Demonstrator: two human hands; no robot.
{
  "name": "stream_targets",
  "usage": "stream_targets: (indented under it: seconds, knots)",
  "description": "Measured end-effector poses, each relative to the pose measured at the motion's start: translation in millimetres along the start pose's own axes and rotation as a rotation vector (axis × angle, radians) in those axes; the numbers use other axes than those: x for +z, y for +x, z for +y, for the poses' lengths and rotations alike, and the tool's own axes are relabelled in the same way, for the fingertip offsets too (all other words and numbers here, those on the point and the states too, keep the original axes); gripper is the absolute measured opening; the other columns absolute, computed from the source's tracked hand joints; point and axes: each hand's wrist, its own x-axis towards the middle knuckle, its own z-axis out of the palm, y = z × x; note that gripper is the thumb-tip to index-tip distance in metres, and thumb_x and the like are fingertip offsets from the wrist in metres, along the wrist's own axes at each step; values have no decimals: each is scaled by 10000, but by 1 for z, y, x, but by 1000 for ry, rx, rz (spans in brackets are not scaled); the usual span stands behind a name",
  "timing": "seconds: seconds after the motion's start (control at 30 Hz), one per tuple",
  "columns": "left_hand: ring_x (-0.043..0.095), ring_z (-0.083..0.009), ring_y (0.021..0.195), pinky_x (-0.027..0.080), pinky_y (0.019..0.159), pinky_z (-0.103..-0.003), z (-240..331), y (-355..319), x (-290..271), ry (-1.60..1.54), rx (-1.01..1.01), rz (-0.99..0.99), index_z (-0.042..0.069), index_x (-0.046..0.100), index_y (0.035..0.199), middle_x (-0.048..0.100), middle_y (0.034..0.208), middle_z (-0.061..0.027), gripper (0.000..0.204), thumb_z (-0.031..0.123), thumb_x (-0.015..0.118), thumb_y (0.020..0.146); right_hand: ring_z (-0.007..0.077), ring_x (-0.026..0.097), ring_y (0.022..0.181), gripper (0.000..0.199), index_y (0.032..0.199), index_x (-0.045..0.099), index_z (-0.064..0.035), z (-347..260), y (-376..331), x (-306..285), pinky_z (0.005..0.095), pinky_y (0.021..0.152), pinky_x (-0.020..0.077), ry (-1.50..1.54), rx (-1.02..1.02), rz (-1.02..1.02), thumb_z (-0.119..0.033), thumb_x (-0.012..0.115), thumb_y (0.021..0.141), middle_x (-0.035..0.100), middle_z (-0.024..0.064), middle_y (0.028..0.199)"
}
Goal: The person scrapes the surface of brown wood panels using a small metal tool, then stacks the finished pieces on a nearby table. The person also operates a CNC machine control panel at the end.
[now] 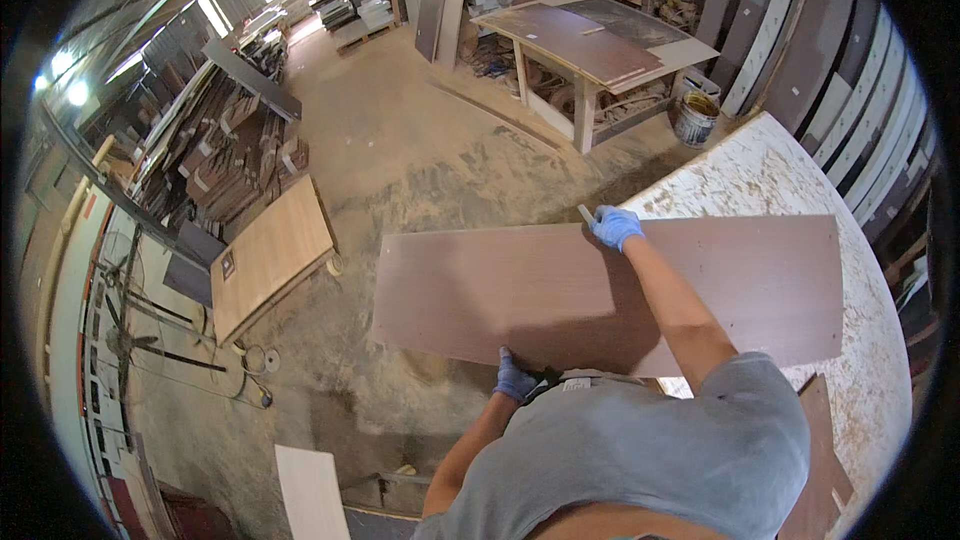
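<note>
Head view: brown panel (480, 285) is being borne partly by the white bench (770, 170), left end overhanging the floor (360, 130). Near edge is being touched by the left hand (514, 379), half curled; grip underneath can't be told. Small grey strip (585, 213) is being held in the curled right hand (616, 228) at the far edge. Panel is being judged stiff, heavy, smooth-faced; best taken by both long edges. Underside and left fingertips are being hidden; strip's kind isn't being resolved.
</note>
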Motion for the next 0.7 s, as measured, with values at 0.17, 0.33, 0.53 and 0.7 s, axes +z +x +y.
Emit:
stream_targets:
  seconds: [0.17,0.33,0.53,0.7]
  knots:
    - [272,-317,1308,268,1051,-508,77,52,39,39,90,117,168,252,1406,253,1458,-73,703,634,278,880,321,612,924,392,953,658,-100,-33,111,5,392,795,476,-24,-41,-26,-415,488,793,644,155,968]
    - [336,-323,1273,320,1022,-508,169,117,25,12,25,209,159,329,1369,355,1404,-88,682,631,297,879,331,616,902,415,921,670,-101,-81,208,21,403,799,477,-9,8,-27,-447,471,808,647,153,952]
    - [303,-311,1297,262,1060,-491,315,187,63,12,-37,153,152,213,1419,288,1444,-73,766,670,272,858,300,633,834,397,888,666,-124,-125,325,30,376,782,481,46,112,-48,-461,465,831,663,120,819]
    - [321,-335,1280,286,1037,-508,394,235,98,139,-134,230,131,215,1413,283,1445,-88,746,650,212,878,326,612,895,337,954,639,-129,-138,386,16,392,793,474,74,189,-17,-399,494,814,651,137,926]
